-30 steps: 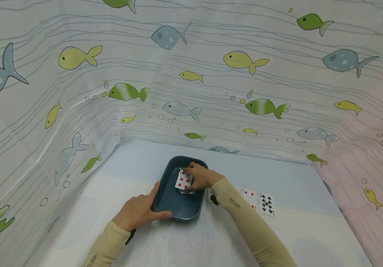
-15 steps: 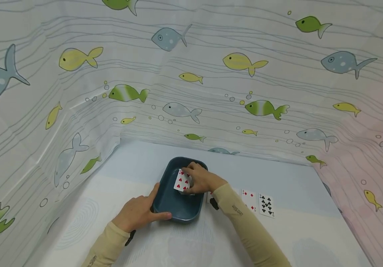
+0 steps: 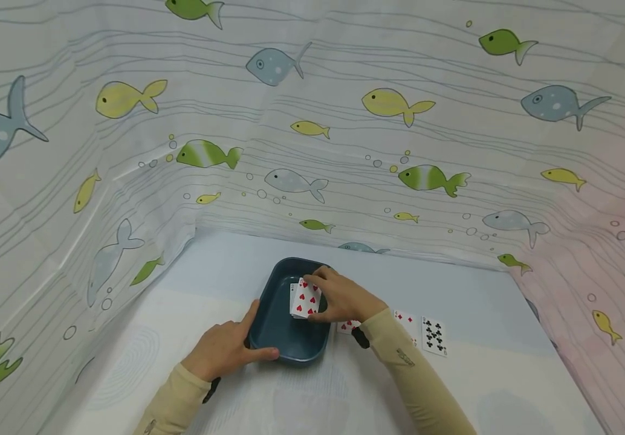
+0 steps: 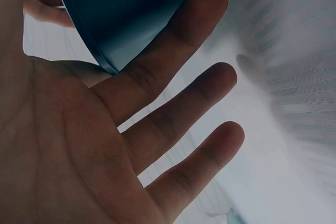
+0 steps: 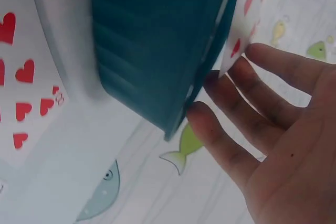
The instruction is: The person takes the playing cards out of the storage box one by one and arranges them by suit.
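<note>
Blue round-cornered tray (image 3: pixel 280 339); left hand (image 3: pixel 222 347) touches it, fingers straight; right hand (image 3: pixel 341 296) pinches hearts card (image 3: pixel 306 302).

Fish-print sheeting (image 3: pixel 345 72) walls 3 sides of a tabletop (image 3: pixel 214 266), booth-like.

We find the diamonds card (image 3: pixel 405 319) partly hidden by the right sleeve (image 3: pixel 413 365), the lower card (image 3: pixel 292 296) mostly covered by the held hearts card (image 3: pixel 306 300), and the tray (image 3: pixel 297 345) cropped at the left wrist view's top edge.
</note>
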`<state>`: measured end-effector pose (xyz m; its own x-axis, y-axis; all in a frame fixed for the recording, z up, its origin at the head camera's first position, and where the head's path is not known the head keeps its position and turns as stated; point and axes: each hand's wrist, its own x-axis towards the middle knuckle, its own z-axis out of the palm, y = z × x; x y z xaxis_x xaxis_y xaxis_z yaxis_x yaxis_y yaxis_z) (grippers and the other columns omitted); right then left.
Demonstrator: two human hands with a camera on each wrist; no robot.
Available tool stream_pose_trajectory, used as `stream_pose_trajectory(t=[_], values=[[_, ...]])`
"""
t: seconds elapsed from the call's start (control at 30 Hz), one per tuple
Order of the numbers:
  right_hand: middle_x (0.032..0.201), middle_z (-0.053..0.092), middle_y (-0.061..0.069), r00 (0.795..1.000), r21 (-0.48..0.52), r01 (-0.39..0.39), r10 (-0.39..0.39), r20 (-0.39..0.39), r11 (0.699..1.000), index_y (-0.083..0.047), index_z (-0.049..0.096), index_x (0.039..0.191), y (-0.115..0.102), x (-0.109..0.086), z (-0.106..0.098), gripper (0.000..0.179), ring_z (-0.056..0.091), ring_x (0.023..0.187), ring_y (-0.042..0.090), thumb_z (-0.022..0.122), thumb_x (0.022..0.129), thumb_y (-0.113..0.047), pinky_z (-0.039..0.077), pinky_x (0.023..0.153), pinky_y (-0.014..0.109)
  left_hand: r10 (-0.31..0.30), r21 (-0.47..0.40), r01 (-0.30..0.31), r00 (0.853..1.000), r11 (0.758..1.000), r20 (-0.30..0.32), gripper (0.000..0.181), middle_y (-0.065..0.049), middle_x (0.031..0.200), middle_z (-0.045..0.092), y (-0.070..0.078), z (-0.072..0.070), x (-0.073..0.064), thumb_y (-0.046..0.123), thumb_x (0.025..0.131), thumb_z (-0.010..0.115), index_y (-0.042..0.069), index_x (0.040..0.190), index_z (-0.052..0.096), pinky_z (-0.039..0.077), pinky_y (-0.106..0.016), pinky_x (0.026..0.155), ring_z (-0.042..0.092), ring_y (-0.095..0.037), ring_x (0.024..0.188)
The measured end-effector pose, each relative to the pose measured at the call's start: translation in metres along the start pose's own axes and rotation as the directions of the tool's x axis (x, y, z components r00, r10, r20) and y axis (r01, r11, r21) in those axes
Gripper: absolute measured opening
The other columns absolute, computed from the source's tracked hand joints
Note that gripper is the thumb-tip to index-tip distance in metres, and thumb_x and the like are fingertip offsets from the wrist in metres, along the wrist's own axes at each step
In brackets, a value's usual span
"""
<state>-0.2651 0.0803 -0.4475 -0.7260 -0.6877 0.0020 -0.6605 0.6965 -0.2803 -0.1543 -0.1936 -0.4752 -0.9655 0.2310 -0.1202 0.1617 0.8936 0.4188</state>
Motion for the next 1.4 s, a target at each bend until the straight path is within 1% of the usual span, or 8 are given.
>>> stream_pose_trajectory(t=[0.23, 0.37, 0.6, 0.73, 0.87, 1.1, 1.27, 1.4], values=[[0.14, 0.049, 0.007, 0.999, -0.033, -0.027, 0.026, -0.025, 0.999, -0.017, 0.047, 0.152, -0.002, -0.015, -0.008, 0.087, 0.054, 0.117, 0.021, 0.082, 0.08, -0.05, 0.05, 0.098, 0.039, -0.01, 0.001, 0.01, 1.0, 1.0, 0.006, 0.127, -0.011, 0.085, 0.067, -0.001, 0.001, 0.001, 0.083, 0.072, 0.067, 0.005, 0.161, 0.022, 0.048, -0.042, 0.067, 0.054, -0.019, 0.068], [0.14, 0.049, 0.007, 0.998, -0.032, -0.042, 0.041, -0.048, 0.999, -0.015, 0.045, 0.153, -0.003, -0.024, -0.012, 0.089, 0.053, 0.118, 0.021, 0.083, 0.079, -0.047, 0.05, 0.097, 0.038, -0.008, 0.003, 0.008, 1.0, 1.0, 0.003, 0.127, -0.013, 0.088, 0.068, 0.0, 0.001, 0.001, 0.083, 0.072, 0.067, 0.004, 0.161, 0.022, 0.049, -0.043, 0.068, 0.055, -0.019, 0.068], [0.137, 0.05, 0.006, 0.996, 0.008, -0.041, 0.041, -0.083, 0.999, -0.015, 0.049, 0.15, -0.001, -0.042, -0.015, 0.085, 0.053, 0.116, 0.019, 0.084, 0.078, -0.042, 0.052, 0.094, 0.036, -0.01, -0.001, 0.01, 1.0, 1.0, -0.001, 0.126, -0.009, 0.081, 0.064, 0.001, 0.001, 0.001, 0.082, 0.073, 0.067, 0.005, 0.161, 0.022, 0.047, -0.041, 0.067, 0.054, -0.019, 0.068], [0.136, 0.051, 0.006, 0.996, 0.004, -0.047, 0.047, -0.078, 0.999, -0.016, 0.051, 0.149, 0.006, -0.05, -0.011, 0.083, 0.054, 0.112, 0.018, 0.085, 0.077, -0.041, 0.052, 0.091, 0.034, -0.008, -0.008, 0.008, 1.0, 1.0, -0.005, 0.126, -0.008, 0.078, 0.064, 0.001, 0.001, 0.0, 0.082, 0.072, 0.068, 0.005, 0.161, 0.022, 0.047, -0.041, 0.066, 0.053, -0.019, 0.066], [0.136, 0.051, 0.005, 0.996, -0.006, -0.057, 0.057, -0.072, 0.998, -0.017, 0.051, 0.148, 0.012, -0.057, -0.004, 0.084, 0.054, 0.111, 0.017, 0.086, 0.076, -0.042, 0.053, 0.089, 0.034, -0.005, -0.008, 0.004, 1.0, 1.0, -0.016, 0.126, -0.009, 0.08, 0.065, 0.002, 0.0, -0.002, 0.081, 0.073, 0.069, 0.004, 0.161, 0.023, 0.047, -0.042, 0.066, 0.053, -0.019, 0.066], [0.135, 0.051, 0.004, 0.995, -0.002, -0.061, 0.061, -0.078, 0.998, -0.017, 0.052, 0.147, 0.017, -0.071, 0.002, 0.083, 0.054, 0.109, 0.016, 0.086, 0.075, -0.042, 0.052, 0.09, 0.034, 0.007, -0.003, -0.007, 1.0, 1.0, -0.017, 0.125, -0.008, 0.077, 0.064, 0.001, 0.0, -0.002, 0.08, 0.073, 0.069, 0.003, 0.161, 0.023, 0.047, -0.042, 0.066, 0.053, -0.018, 0.066], [0.132, 0.051, 0.003, 0.994, -0.006, -0.092, 0.091, -0.059, 0.996, -0.016, 0.052, 0.146, 0.019, -0.082, 0.003, 0.083, 0.054, 0.106, 0.015, 0.085, 0.075, -0.044, 0.052, 0.09, 0.035, 0.003, -0.008, -0.003, 1.0, 1.0, -0.005, 0.126, -0.006, 0.075, 0.062, 0.002, 0.0, -0.002, 0.081, 0.073, 0.068, 0.004, 0.161, 0.022, 0.047, -0.042, 0.067, 0.053, -0.018, 0.066], [0.131, 0.051, 0.003, 0.993, -0.018, -0.106, 0.105, -0.044, 0.994, -0.017, 0.053, 0.146, 0.02, -0.09, 0.007, 0.083, 0.055, 0.107, 0.017, 0.085, 0.074, -0.045, 0.052, 0.092, 0.038, 0.007, -0.003, -0.007, 1.0, 1.0, -0.011, 0.126, -0.005, 0.073, 0.061, 0.001, 0.0, -0.001, 0.081, 0.073, 0.068, 0.004, 0.161, 0.022, 0.048, -0.042, 0.066, 0.053, -0.018, 0.065]])
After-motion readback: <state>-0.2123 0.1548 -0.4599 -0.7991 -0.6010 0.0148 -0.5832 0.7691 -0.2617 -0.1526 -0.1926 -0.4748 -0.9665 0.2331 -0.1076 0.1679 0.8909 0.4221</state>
